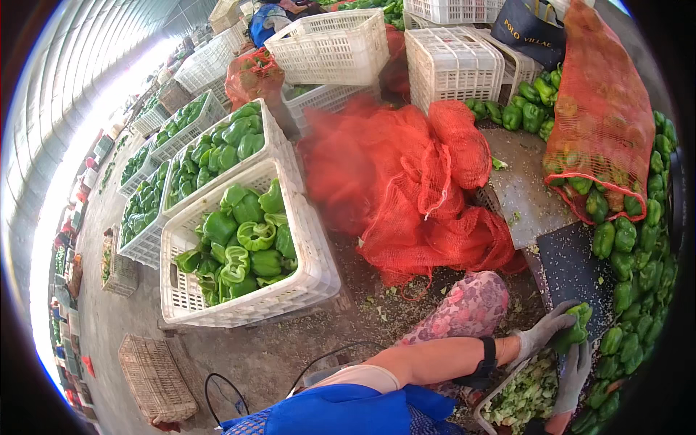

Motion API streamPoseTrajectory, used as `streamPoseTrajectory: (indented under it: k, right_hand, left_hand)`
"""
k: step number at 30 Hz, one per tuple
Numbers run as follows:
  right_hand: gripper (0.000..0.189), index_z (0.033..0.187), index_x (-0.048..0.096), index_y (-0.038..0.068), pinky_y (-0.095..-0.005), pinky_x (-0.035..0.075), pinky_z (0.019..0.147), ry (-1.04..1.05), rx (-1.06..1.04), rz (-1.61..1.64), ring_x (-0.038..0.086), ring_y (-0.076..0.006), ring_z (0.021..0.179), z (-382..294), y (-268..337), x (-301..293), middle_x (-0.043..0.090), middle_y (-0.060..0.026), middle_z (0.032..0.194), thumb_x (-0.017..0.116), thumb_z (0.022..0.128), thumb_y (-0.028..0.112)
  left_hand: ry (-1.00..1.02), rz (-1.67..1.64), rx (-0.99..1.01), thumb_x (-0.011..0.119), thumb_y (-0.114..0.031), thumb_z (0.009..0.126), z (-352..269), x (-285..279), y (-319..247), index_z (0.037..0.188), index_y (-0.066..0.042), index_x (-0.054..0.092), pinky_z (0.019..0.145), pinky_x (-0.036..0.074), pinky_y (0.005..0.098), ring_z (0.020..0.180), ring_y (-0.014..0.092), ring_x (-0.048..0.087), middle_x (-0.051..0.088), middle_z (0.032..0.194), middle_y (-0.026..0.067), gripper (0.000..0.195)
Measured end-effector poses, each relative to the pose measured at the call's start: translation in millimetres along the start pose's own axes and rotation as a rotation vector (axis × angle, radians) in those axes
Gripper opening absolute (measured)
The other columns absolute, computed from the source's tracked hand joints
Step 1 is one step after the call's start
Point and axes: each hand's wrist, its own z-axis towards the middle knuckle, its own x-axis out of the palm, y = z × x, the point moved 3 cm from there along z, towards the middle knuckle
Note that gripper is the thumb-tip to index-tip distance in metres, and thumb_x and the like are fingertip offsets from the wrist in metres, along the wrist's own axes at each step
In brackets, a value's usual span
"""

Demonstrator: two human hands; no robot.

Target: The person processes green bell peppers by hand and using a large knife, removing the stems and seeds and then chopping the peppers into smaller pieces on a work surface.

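Note:
My left hand (546, 330), in a grey glove, is closed around the upper left side of a green bell pepper (571, 330). Below the same pepper, my right hand (574, 375), also gloved, touches its underside; whether it grips cannot be told. Both hands are at the lower right, above a container of pale green pepper scraps (522, 394). A dark board (571, 272) strewn with seeds lies just beyond them. Many whole green peppers (625, 293) are heaped along the right side.
A white plastic crate (310, 283) of green peppers stands left of centre, with more filled crates behind. Red mesh sacks (402, 174) lie piled in the middle. A full red mesh sack (603, 109) spills peppers at the upper right. A wicker basket (157, 378) is at lower left.

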Motion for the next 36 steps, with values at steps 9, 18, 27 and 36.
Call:
streamPoseTrajectory:
  k: [9, 18, 27, 36]
  right_hand:
    - [0.046, 0.135, 0.045, -0.004, -0.0338, 0.043, 0.096, 0.118, 0.244, 0.963, 0.054, -0.0224, 0.114, -1.8, 36.8, 18.2, 0.053, -0.0143, 0.129, 0.048, 0.099, 0.025]
    - [0.045, 0.136, 0.042, -0.001, -0.0292, 0.048, 0.089, -0.044, 0.448, 1.382, 0.058, -0.0184, 0.106, 2.9, 35.9, 28.9, 0.055, -0.0103, 0.125, 0.048, 0.099, 0.024]
    - [0.051, 0.137, 0.042, -0.004, -0.0299, 0.047, 0.088, 0.084, 0.185, 0.761, 0.057, -0.0181, 0.107, -3.7, 47.2, 26.7, 0.053, -0.0114, 0.13, 0.057, 0.093, 0.017]
    - [0.047, 0.137, 0.044, -0.001, -0.0269, 0.046, 0.089, 0.125, 0.33, 1.207, 0.057, -0.0168, 0.108, -5.7, 40.3, 34.0, 0.053, -0.0088, 0.128, 0.054, 0.095, 0.019]
  left_hand:
    - [-0.029, 0.52, 0.235, 0.054, -0.022, 0.079, 5.2, -12.8, -1.1, 0.13, -0.005, 0.047, 0.1, 0.038, 0.0347, 0.116, 0.025, 0.047, 0.049, 0.125, 0.0138, 0.054]
    - [0.002, 0.704, 0.265, 0.059, -0.036, 0.083, -3.4, -4.7, -17.0, 0.135, -0.008, 0.042, 0.109, 0.029, 0.0399, 0.126, 0.032, 0.039, 0.039, 0.132, 0.0166, 0.061]
    - [-0.149, 0.392, 0.061, 0.073, -0.034, 0.082, 0.6, -8.2, -6.0, 0.141, -0.007, 0.035, 0.093, 0.044, 0.0338, 0.109, 0.021, 0.051, 0.052, 0.121, 0.0141, 0.075]
    - [-0.145, 0.472, 0.154, 0.074, -0.034, 0.08, -0.3, -10.8, -0.8, 0.142, -0.009, 0.034, 0.094, 0.043, 0.0334, 0.108, 0.021, 0.051, 0.053, 0.118, 0.0124, 0.077]
